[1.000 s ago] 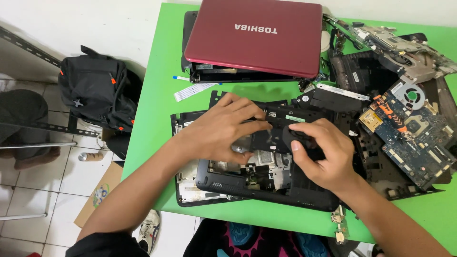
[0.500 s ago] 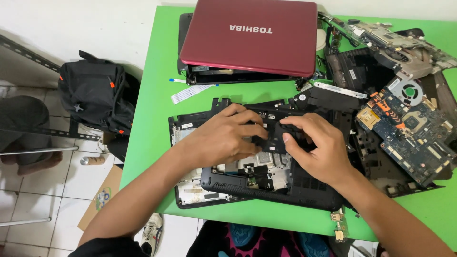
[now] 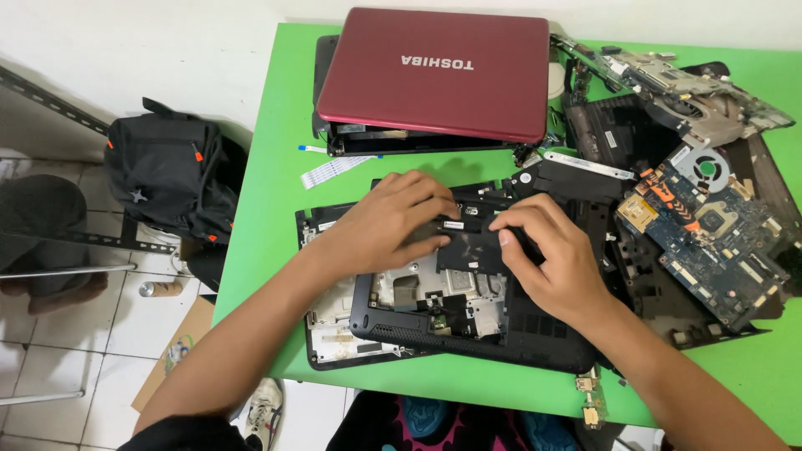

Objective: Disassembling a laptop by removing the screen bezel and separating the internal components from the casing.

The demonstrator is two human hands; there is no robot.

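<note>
The black panel you are working on lies on top of the opened black laptop base, near the middle of the green counter. Your left hand presses down on the panel's left end, fingers curled and closed over its edge. Your right hand pinches the panel's right end, fingers closed on it.

The base shows bare metal and a small circuit section just near of the panel. Beneath it, to the left, a second black shell sticks out.

Far of your hands sits a closed red laptop, with a white ribbon cable at its near left. To the right lies a blue circuit board with a fan. On the floor to the left stands a black bag.
</note>
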